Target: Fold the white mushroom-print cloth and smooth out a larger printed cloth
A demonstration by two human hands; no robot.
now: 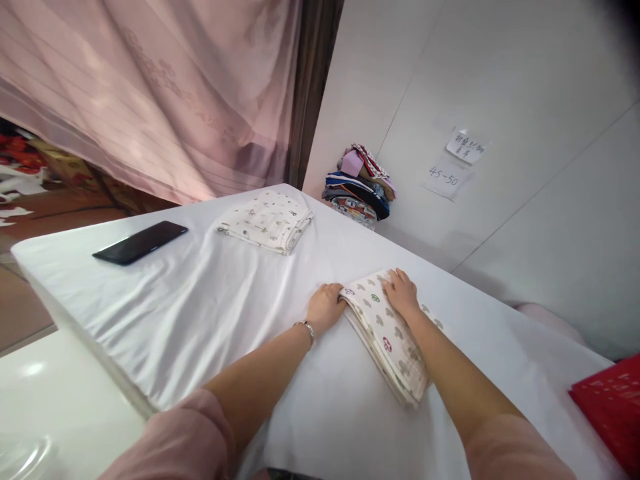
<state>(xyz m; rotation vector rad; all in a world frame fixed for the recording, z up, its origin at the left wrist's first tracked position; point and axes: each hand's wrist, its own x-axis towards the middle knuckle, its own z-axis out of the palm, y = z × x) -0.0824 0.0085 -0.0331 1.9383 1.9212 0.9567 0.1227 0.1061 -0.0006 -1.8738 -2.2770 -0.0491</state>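
A folded white cloth (387,320) with a print of grey, green and red clover-like shapes lies on the table, its layers showing along the near left edge. At its far left corner my left hand (326,307) is closed around the edge, with a bracelet on the wrist; the fingertips are partly hidden. On top, near the far right edge, rests my right hand (403,293), its fingers apart and pressing the fabric. A second folded white cloth (267,221) with small dark motifs sits farther back on the table.
A white sheet (240,313) covers the table. A black tablet or phone (143,243) lies at left. Several folded fabrics (359,187) are stacked beside the wall, which bears paper notes (445,179). Red fabric (613,407) is at right, a pink curtain (165,87) behind.
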